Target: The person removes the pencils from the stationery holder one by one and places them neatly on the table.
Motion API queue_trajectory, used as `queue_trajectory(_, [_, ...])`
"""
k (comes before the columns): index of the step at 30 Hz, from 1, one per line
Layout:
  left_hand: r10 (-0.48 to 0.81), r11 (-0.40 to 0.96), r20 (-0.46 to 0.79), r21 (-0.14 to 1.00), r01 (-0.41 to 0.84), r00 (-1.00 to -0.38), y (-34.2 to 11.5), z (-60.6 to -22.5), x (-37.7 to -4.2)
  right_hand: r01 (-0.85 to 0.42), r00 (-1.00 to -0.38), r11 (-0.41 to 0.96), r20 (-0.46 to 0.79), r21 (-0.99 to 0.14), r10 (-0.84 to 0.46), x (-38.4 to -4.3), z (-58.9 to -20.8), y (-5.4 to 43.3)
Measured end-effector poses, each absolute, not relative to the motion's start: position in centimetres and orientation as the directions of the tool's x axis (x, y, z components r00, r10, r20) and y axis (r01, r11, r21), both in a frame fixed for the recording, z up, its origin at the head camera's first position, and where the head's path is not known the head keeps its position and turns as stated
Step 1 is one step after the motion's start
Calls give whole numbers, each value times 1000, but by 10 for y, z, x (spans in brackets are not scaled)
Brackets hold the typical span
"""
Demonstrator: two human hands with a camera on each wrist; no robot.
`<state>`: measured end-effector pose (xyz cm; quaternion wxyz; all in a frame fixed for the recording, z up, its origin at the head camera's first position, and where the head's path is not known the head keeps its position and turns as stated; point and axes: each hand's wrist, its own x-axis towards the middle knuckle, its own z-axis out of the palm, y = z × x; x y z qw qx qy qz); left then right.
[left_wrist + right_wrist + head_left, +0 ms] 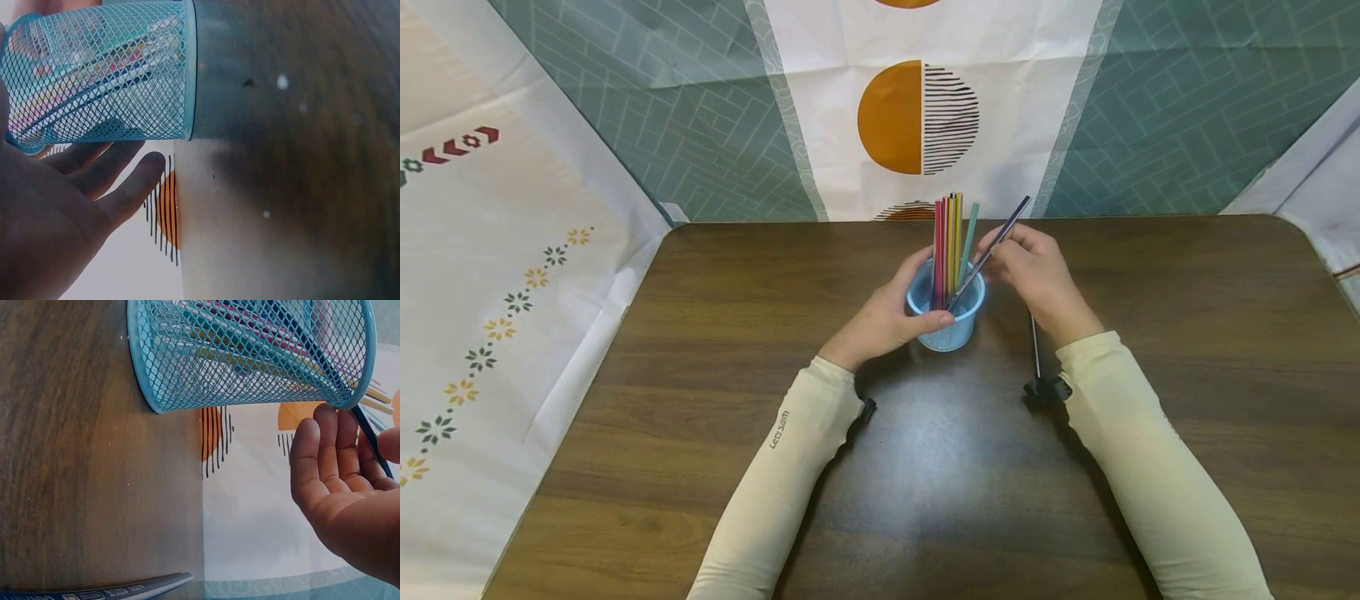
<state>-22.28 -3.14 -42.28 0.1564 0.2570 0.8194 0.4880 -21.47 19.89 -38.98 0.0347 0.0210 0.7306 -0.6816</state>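
Note:
A light-blue mesh pencil cup (951,333) stands upright on the table, holding several coloured pencils (947,242) in red, yellow and green. My left hand (891,321) grips it from the left, thumb across the near rim and fingers round the far side. In the left wrist view the mesh cup (106,75) lies against that hand's fingers (134,187). My right hand (1033,271) pinches a dark pencil (1003,229), which slants to the right with its lower end inside the cup. The right wrist view shows this dark pencil (372,440) between thumb and fingers, at the rim.
A dark pen with printed lettering (125,590) lies on the brown wooden table (700,417), partly beneath my right wrist. A dark wrist mount (1045,390) sits by the right sleeve. Behind the far table edge hangs a patterned cloth (700,142).

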Motion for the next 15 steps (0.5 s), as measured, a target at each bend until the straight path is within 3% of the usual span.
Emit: queue_trajectory(15, [571,397,-16,881,259,-820,-31,-422,-222,53,-998,-34,-52,-998,-23,-216,-389,205])
